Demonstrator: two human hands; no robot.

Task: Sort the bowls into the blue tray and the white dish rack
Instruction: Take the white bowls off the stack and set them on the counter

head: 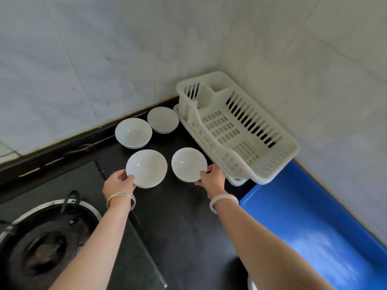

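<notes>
Several white bowls stand on the black counter. My left hand (118, 183) grips the near rim of the front left bowl (147, 167). My right hand (212, 178) grips the near rim of the front right bowl (188, 163). Two more bowls sit behind them near the wall, a left one (133, 131) and a right one (163, 119). The white dish rack (278, 155) stands empty in the corner to the right of the bowls. The blue tray (310, 222) lies in front of the rack along the right wall, with nothing in it.
A gas burner with a dark pan support (41, 243) sits at the lower left on the glass hob. Tiled walls close off the back and the right side. The black counter (184, 227) runs between the hob and the blue tray.
</notes>
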